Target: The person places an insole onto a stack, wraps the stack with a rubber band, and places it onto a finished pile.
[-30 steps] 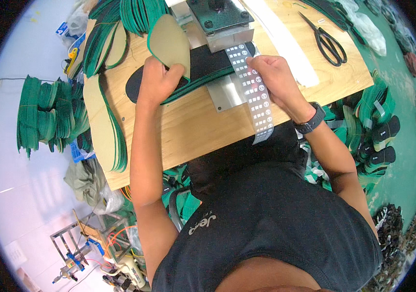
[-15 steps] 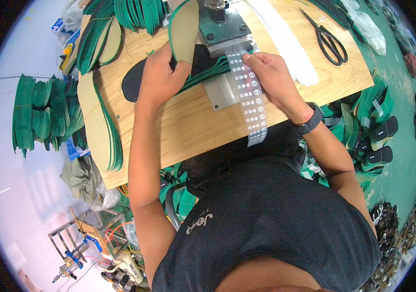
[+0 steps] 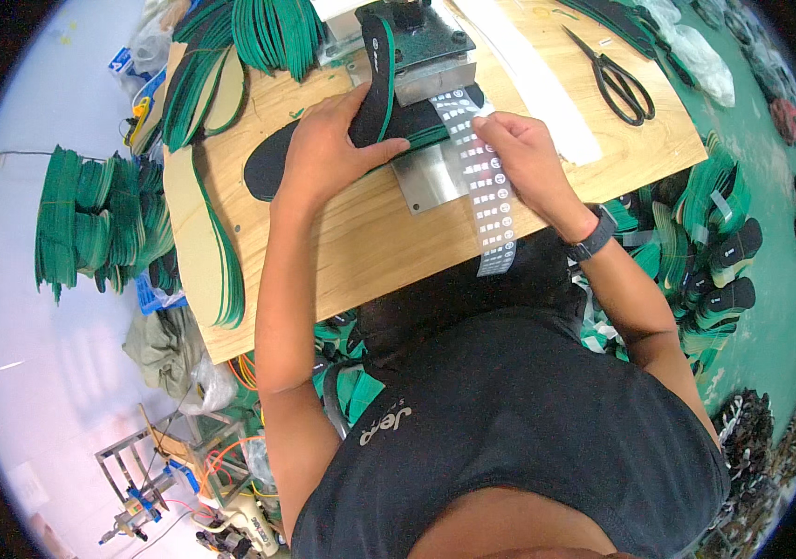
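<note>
My left hand (image 3: 322,158) reaches over a low stack of black insoles (image 3: 269,160) with green edges. One insole (image 3: 379,70) stands tilted up in the crook between its thumb and fingers, black face with a small white mark showing. The thumb stretches right along the stack. My right hand (image 3: 530,160) pinches a clear strip of white printed labels (image 3: 493,210), which runs from under the press head (image 3: 431,79) down past the table edge. The far end of the stack lies beneath that head, partly hidden. Below it shows a metal plate (image 3: 428,182).
Black scissors (image 3: 620,88) lie at the table's right, beside a long white strip (image 3: 547,84). Green-edged insole bundles (image 3: 272,33) fill the back left; more beige insoles (image 3: 202,233) line the left edge. Bundles (image 3: 104,219) stand left of the table, others (image 3: 710,252) at right.
The raised insole has turned from its beige underside to its black face, standing nearer the press. My left thumb has stretched out. My right hand has shifted slightly with the strip.
</note>
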Motion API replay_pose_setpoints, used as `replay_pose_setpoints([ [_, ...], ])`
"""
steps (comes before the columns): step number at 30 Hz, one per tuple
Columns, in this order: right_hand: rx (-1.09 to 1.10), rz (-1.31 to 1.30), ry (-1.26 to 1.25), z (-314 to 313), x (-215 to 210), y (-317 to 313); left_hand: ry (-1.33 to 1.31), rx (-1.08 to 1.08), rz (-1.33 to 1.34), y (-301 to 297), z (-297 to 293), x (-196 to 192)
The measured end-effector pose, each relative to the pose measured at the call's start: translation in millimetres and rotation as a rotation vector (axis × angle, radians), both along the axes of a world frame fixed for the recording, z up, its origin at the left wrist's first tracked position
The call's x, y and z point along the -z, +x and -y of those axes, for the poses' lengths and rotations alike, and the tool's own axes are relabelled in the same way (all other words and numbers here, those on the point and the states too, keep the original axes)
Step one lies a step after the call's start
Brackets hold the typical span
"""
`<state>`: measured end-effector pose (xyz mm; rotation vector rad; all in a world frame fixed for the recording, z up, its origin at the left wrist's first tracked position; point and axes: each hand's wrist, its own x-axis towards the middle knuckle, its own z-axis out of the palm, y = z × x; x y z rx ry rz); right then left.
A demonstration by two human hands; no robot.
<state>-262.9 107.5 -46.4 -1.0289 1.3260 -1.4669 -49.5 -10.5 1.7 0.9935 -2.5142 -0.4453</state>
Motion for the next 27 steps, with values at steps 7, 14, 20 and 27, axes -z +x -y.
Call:
replay_pose_setpoints([
  [7, 0.207, 0.476, 0.014, -5, -19, -11, 0.107, -0.086, -0.228, -1, -4, -4],
  [14, -0.023, 0.4, 0.199, 10, -15, 2, 0.3, -0.18, -0.638, 9, 12, 10],
  [20, -0.071, 0.315, 0.21, 8, -17, 2, 0.345, -0.135, -0.702, 10, 15, 10],
  [27, -0.075, 0.276, 0.216, 10, -14, 2, 0.31, -0.117, -0.704, 12, 20, 16],
])
